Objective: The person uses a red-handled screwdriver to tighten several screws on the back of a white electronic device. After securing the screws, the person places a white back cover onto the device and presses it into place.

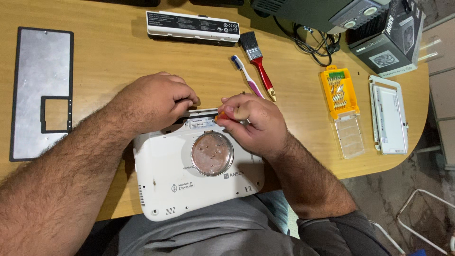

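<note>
Steadying the white laptop (189,178), which lies upside down at the table's (109,52) near edge, the left hand (154,102) presses curled fingers on its far rim. Right of it, the right hand (251,121) is clamped on an orange screwdriver (221,115), tip at the rim. A round dish (212,153) on the laptop keeps screws together. Beyond the laptop lie a battery (192,26), toothbrush (246,76) and paintbrush (258,59); right of it, a bit case (339,92).

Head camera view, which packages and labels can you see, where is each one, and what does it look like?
Box: far right corner of table, black and grey carton with a fan picture.
Battery label: top centre, long black strip on a white battery.
Laptop sticker: between both hands, small pale rectangle on the white laptop underside.
</note>
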